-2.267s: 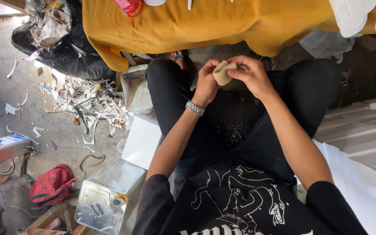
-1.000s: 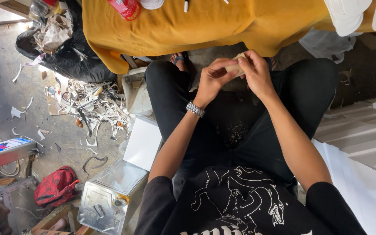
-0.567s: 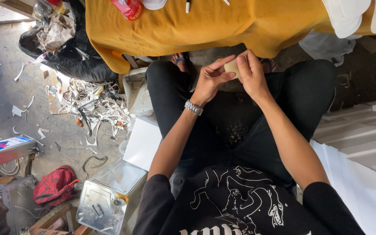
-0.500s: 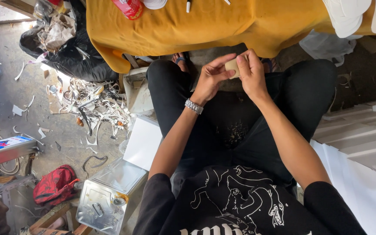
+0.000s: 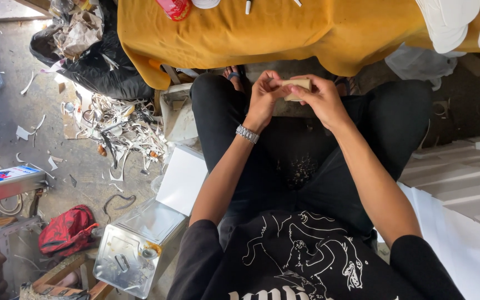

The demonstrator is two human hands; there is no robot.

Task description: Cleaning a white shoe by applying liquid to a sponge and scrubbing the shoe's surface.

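Both hands, left (image 5: 262,100) and right (image 5: 320,100), pinch a small tan piece (image 5: 296,86) above the lap, below an orange-clothed table (image 5: 284,33).

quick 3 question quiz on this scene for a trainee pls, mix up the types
1. True or false: both hands grip the small tan piece.
2. Which wrist wears the metal watch? A) left B) right C) neither
3. Fill in: the cloth over the table ahead is ____ in colour.

Key
1. True: left hand and right hand pinch it between them, above the lap.
2. A
3. Yellow
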